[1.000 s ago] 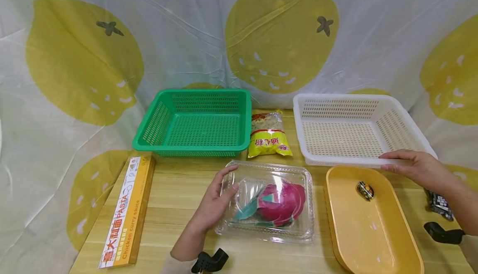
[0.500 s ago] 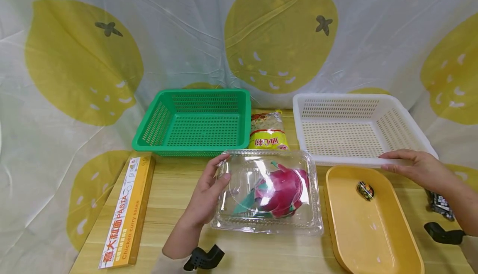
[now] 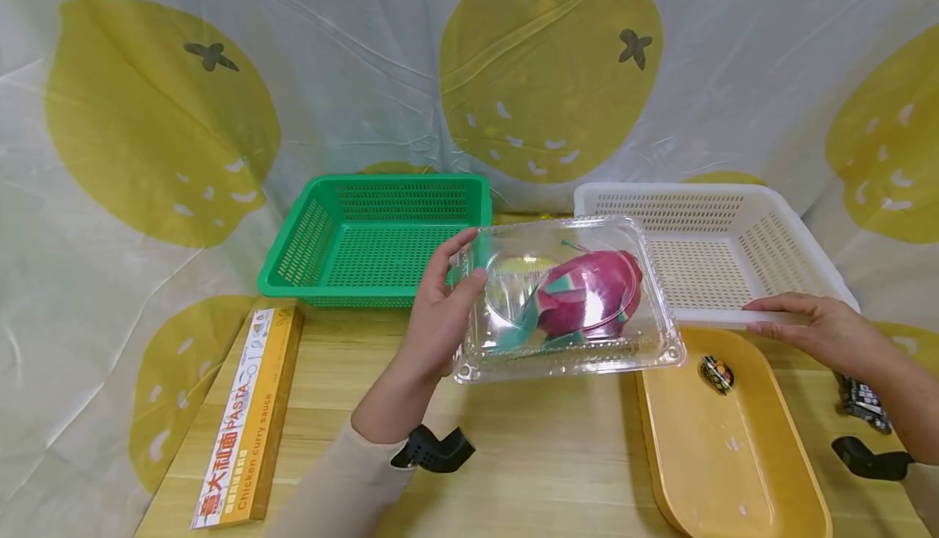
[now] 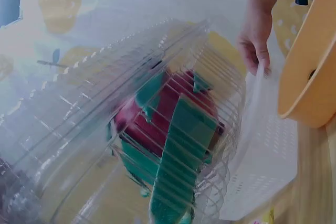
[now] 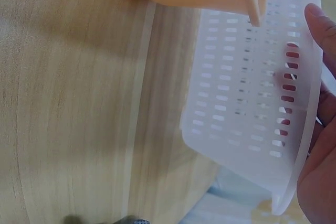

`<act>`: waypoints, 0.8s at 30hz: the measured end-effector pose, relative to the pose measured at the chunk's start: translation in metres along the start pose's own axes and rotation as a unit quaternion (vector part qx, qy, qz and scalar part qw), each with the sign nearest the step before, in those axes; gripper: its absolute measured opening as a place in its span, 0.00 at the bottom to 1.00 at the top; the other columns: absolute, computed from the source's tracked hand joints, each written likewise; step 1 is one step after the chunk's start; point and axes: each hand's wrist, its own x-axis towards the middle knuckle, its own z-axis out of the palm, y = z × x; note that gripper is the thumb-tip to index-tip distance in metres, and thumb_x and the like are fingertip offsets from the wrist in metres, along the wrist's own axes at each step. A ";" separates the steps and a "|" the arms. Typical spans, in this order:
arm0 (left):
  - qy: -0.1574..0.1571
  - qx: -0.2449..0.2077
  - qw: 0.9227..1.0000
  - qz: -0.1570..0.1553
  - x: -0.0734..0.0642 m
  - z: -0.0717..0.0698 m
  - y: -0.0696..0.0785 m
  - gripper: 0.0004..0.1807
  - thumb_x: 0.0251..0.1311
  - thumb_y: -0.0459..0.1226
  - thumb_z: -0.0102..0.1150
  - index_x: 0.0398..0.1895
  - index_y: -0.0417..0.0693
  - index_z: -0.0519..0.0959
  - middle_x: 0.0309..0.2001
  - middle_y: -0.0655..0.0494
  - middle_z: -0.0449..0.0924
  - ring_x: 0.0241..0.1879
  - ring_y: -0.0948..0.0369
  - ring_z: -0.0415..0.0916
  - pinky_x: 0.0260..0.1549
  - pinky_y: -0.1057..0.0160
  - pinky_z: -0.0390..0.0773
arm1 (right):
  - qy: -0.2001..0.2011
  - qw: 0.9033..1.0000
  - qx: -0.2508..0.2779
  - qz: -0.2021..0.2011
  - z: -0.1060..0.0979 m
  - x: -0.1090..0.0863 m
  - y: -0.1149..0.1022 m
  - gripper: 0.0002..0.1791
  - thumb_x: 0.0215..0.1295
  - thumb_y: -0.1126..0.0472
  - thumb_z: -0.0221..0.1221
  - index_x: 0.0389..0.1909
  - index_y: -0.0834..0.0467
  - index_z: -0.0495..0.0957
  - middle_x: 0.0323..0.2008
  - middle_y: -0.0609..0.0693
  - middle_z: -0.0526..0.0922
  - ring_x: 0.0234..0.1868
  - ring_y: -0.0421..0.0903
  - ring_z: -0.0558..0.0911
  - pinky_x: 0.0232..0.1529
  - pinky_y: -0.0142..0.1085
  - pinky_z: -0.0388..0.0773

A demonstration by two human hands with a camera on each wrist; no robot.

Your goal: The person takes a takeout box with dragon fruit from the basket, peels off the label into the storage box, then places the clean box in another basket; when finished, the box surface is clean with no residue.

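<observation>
My left hand grips the left edge of a clear plastic clamshell box, thumb on top. Through its lid shows a pink dragon fruit with green leaves, also in the left wrist view as a pink and green fruit behind ribbed plastic. Raised above the table, the box tilts and overlaps the white basket's left front corner in the head view. My right hand holds the front rim of that white basket, thumb on one side and fingers on the other, as the right wrist view shows.
A green basket stands at back left, with a pasta box in front. Nearer, an orange tray holds a small dark round packet. A dark packet lies right of it. The clamshell mostly hides a yellow bag.
My left hand has lifted the clamshell box off the table and carried it away from me and slightly right, toward the white basket. My right hand stays on the basket rim.
</observation>
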 end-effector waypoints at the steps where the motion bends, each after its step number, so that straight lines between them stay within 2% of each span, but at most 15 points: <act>1: 0.001 0.001 1.000 0.001 0.005 0.005 0.003 0.27 0.74 0.38 0.52 0.74 0.65 0.66 0.78 0.58 0.54 0.67 0.52 0.63 0.52 0.52 0.77 | -0.001 1.000 -0.001 0.001 0.000 0.000 0.000 0.33 0.71 0.43 0.61 0.66 0.64 0.75 0.69 0.80 0.63 0.63 0.77 0.68 0.49 0.64 0.74; 3: 0.000 0.001 1.000 0.004 0.015 0.015 0.008 0.27 0.74 0.38 0.52 0.74 0.67 0.67 0.78 0.58 0.54 0.47 0.54 0.73 0.32 0.62 0.76 | -0.003 1.000 -0.002 0.001 0.000 0.000 0.000 0.34 0.72 0.43 0.61 0.66 0.64 0.74 0.69 0.81 0.62 0.62 0.78 0.68 0.49 0.64 0.74; 4: 0.000 0.003 1.000 0.002 0.020 0.021 0.010 0.27 0.73 0.38 0.52 0.73 0.68 0.67 0.78 0.59 0.54 0.37 0.56 0.72 0.25 0.64 0.71 | -0.002 1.000 -0.002 0.001 0.000 0.000 0.000 0.34 0.72 0.43 0.61 0.66 0.64 0.74 0.69 0.80 0.63 0.62 0.77 0.68 0.49 0.64 0.74; 5: -0.001 0.005 1.000 0.002 0.024 0.026 0.012 0.27 0.73 0.38 0.52 0.73 0.69 0.67 0.78 0.60 0.54 0.36 0.59 0.69 0.24 0.66 0.68 | -0.002 1.000 -0.002 0.001 0.000 0.000 0.000 0.34 0.72 0.43 0.61 0.66 0.64 0.74 0.68 0.80 0.63 0.62 0.77 0.68 0.49 0.64 0.74; 6: 0.001 0.011 1.000 0.003 0.029 0.032 0.015 0.27 0.73 0.38 0.53 0.72 0.69 0.68 0.78 0.60 0.54 0.37 0.60 0.68 0.27 0.66 0.67 | 0.000 1.000 -0.003 0.000 0.000 0.001 0.000 0.34 0.71 0.43 0.61 0.66 0.64 0.74 0.68 0.80 0.64 0.62 0.77 0.68 0.49 0.64 0.74; 7: 0.002 0.013 1.000 0.004 0.034 0.038 0.016 0.27 0.72 0.37 0.53 0.72 0.69 0.68 0.78 0.60 0.55 0.38 0.60 0.70 0.32 0.65 0.70 | 0.002 1.000 -0.003 -0.001 0.000 0.001 0.000 0.33 0.71 0.43 0.61 0.66 0.64 0.75 0.68 0.80 0.64 0.62 0.77 0.69 0.49 0.64 0.74; 8: 0.003 0.018 1.000 0.007 0.039 0.044 0.018 0.27 0.72 0.37 0.53 0.72 0.68 0.69 0.78 0.60 0.56 0.45 0.60 0.73 0.34 0.62 0.71 | 0.003 1.000 -0.004 -0.001 0.000 0.001 -0.001 0.33 0.71 0.43 0.61 0.66 0.64 0.75 0.68 0.80 0.65 0.62 0.77 0.69 0.49 0.64 0.74; 9: 0.006 0.024 1.000 0.007 0.045 0.051 0.020 0.27 0.71 0.36 0.53 0.71 0.67 0.69 0.78 0.59 0.56 0.55 0.60 0.70 0.42 0.59 0.71 | 0.004 1.000 -0.003 -0.001 0.000 0.001 -0.001 0.33 0.71 0.43 0.62 0.65 0.64 0.75 0.68 0.80 0.65 0.62 0.76 0.69 0.50 0.65 0.73; 11: 0.013 0.037 0.999 0.007 0.054 0.064 0.023 0.27 0.70 0.36 0.54 0.70 0.67 0.71 0.78 0.58 0.57 0.70 0.59 0.57 0.53 0.56 0.67 | 0.006 1.000 -0.003 -0.002 0.000 0.001 -0.001 0.32 0.71 0.44 0.62 0.65 0.64 0.76 0.67 0.79 0.66 0.63 0.76 0.68 0.51 0.66 0.72; 13: 0.018 0.038 0.999 -0.002 0.064 0.078 0.025 0.28 0.69 0.34 0.54 0.69 0.69 0.72 0.77 0.56 0.58 0.71 0.54 0.59 0.52 0.55 0.69 | 0.007 1.000 -0.003 -0.002 0.000 0.000 -0.001 0.32 0.70 0.44 0.62 0.64 0.63 0.76 0.67 0.79 0.67 0.62 0.75 0.69 0.51 0.65 0.72; 15: 0.021 0.042 0.999 -0.015 0.072 0.092 0.029 0.28 0.69 0.35 0.54 0.67 0.72 0.73 0.76 0.56 0.59 0.68 0.52 0.61 0.49 0.58 0.70 | 0.010 1.000 -0.005 -0.003 0.000 0.000 -0.001 0.31 0.70 0.44 0.63 0.63 0.62 0.77 0.66 0.78 0.69 0.61 0.73 0.70 0.50 0.62 0.72; 19: 0.016 0.061 0.998 -0.024 0.086 0.119 0.035 0.28 0.69 0.35 0.53 0.68 0.74 0.73 0.74 0.55 0.59 0.62 0.52 0.66 0.36 0.61 0.73 | 0.009 1.000 -0.005 0.000 0.001 0.000 0.000 0.31 0.69 0.44 0.63 0.63 0.62 0.77 0.65 0.78 0.70 0.60 0.72 0.71 0.49 0.58 0.72; 21: 0.016 0.085 0.996 -0.024 0.092 0.132 0.037 0.29 0.69 0.35 0.52 0.68 0.75 0.72 0.74 0.56 0.59 0.63 0.50 0.65 0.39 0.60 0.73 | 0.005 1.000 -0.002 0.002 0.001 0.000 0.000 0.32 0.70 0.44 0.63 0.64 0.63 0.76 0.66 0.78 0.69 0.61 0.73 0.69 0.50 0.60 0.72; 24: 0.021 0.118 0.992 -0.029 0.099 0.151 0.038 0.29 0.69 0.36 0.51 0.68 0.77 0.71 0.73 0.57 0.58 0.65 0.46 0.59 0.48 0.57 0.73 | 0.003 1.000 0.004 0.003 0.001 0.000 0.001 0.32 0.70 0.44 0.62 0.65 0.63 0.75 0.67 0.79 0.67 0.63 0.75 0.68 0.51 0.65 0.71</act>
